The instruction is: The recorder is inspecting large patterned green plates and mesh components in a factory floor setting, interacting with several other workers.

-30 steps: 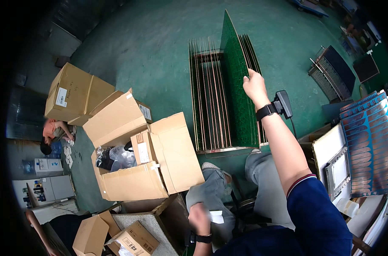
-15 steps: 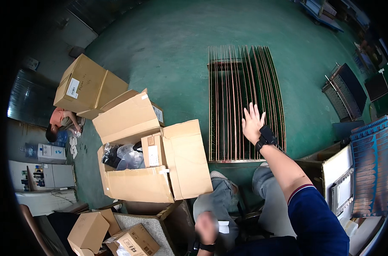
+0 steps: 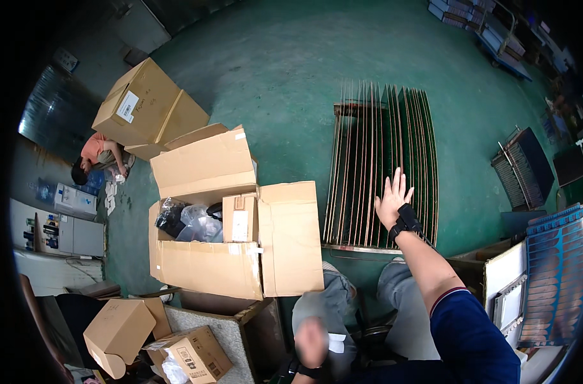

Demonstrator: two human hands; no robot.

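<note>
Green boards (image 3: 409, 141) stand below the right hand (image 3: 392, 203), grip spread wide; left hand (image 3: 311, 343) blurred, unclear.

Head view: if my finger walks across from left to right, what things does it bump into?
Crouching person → open box → board rack → blue panels.

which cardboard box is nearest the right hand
The large open box, left of the upright boards; its spread flap lies closest to the right hand, other boxes farther off.
</note>
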